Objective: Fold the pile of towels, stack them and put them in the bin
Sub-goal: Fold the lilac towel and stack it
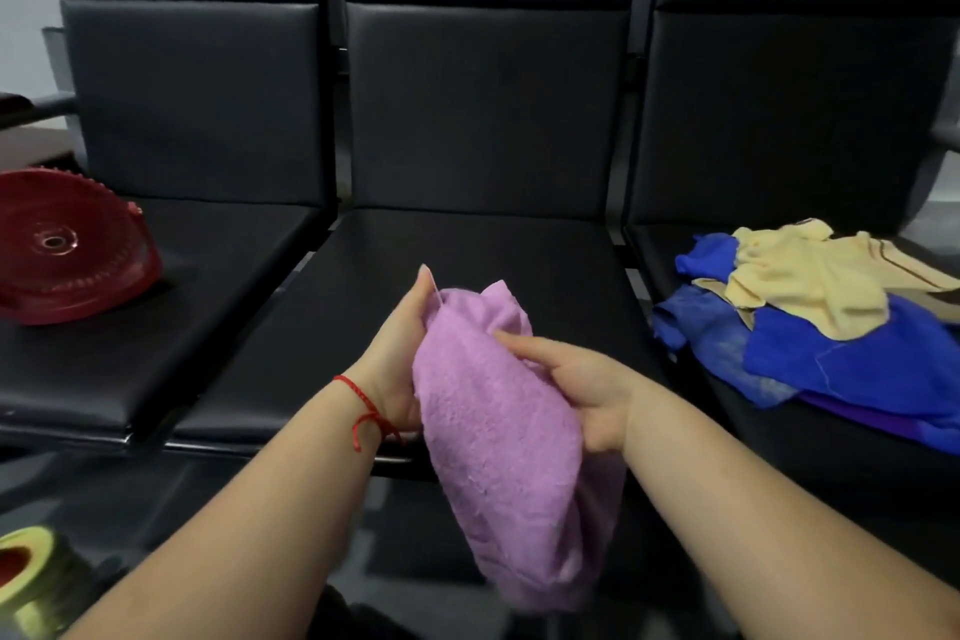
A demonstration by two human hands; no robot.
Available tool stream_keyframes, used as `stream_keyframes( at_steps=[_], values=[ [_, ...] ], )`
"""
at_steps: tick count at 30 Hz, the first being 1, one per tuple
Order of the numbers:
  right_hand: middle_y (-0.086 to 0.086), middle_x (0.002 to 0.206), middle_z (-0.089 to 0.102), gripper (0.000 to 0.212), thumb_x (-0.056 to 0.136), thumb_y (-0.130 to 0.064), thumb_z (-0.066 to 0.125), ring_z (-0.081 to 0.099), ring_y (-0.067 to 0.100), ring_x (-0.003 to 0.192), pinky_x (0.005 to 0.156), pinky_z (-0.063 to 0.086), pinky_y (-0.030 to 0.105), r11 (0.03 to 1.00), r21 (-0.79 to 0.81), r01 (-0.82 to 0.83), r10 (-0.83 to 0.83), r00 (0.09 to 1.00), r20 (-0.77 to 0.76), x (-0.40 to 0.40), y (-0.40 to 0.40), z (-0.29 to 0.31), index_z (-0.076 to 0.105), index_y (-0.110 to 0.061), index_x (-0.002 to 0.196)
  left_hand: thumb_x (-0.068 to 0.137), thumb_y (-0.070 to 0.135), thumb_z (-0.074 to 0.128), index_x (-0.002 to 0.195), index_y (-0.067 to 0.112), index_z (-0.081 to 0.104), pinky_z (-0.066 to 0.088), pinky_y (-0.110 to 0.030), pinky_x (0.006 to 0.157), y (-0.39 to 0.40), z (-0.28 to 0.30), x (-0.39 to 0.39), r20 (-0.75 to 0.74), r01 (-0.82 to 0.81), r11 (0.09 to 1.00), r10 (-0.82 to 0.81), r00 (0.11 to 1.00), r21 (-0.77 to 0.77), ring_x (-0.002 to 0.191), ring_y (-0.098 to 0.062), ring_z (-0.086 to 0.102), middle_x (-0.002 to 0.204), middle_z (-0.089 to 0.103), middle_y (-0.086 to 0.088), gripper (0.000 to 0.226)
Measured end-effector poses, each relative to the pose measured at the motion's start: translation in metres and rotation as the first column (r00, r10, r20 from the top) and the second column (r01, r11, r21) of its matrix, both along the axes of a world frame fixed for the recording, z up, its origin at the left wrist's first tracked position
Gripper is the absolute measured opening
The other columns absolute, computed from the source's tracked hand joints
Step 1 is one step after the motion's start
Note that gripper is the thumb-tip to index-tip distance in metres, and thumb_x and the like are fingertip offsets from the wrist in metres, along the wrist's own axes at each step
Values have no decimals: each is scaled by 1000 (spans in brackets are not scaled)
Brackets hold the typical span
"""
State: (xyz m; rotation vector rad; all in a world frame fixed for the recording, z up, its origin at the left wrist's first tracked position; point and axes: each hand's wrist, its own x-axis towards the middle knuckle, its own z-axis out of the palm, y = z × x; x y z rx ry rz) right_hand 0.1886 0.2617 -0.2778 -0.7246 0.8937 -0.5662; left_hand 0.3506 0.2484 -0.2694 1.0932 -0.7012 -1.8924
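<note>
Centre frame, both hands, left hand (397,353) and right hand (582,390), pinch the pink towel (498,431), unfolded; pile (821,317) at right untouched, red bin (67,250) at left looks empty, so barely started.

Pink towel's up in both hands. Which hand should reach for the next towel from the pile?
Right, probably. The towel pile lies on the seat on that side, nearest the right hand. The left hand sits across the pink towel, nearer the red bin.

view: head-worn, one only | faces: forward and down | near: hands close below | beyond: black seats (478,276)
</note>
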Motion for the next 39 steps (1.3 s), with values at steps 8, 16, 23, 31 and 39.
stream_keyframes(
  at_steps=[8,16,23,31,39],
  values=[
    [10,94,61,54,44,-18,90,62,23,85,82,49,35,987,-151,60,-23,972,234,-20,18,14,60,-16,89,84,76,28,102,4,73,58,-41,75,25,20,11,-122,88,989,-102,987,-117,93,-34,69,107,69,-21,87],
    [13,97,70,61,46,-28,94,68,26,90,86,54,36,979,-81,-186,196,970,143,-21,52,19,73,-5,98,54,1,41,59,4,54,47,-19,48,53,41,17,-85,-18,957,-7,996,-290,43,-20,53,48,48,-6,15],
    [16,92,71,47,57,-8,86,70,25,81,83,56,37,963,-137,-231,186,942,-279,-41,54,22,69,1,100,76,-6,43,71,8,53,44,-26,59,49,42,42,220,-81,938,162,962,-337,61,-21,54,58,52,-7,18],
    [20,106,70,61,55,-11,87,68,30,90,78,57,37,956,-274,104,-225,861,-457,-95,43,30,65,3,110,92,8,54,129,20,55,41,-25,95,28,14,67,803,302,779,393,447,-549,104,-12,57,112,63,4,39],
    [7,111,64,41,83,2,64,66,22,94,68,55,30,940,-328,92,-241,859,-451,-120,54,44,62,-18,119,94,6,51,108,15,62,52,-22,56,36,33,69,276,-324,873,433,858,-364,69,-14,62,79,68,-6,19]
  ],
)
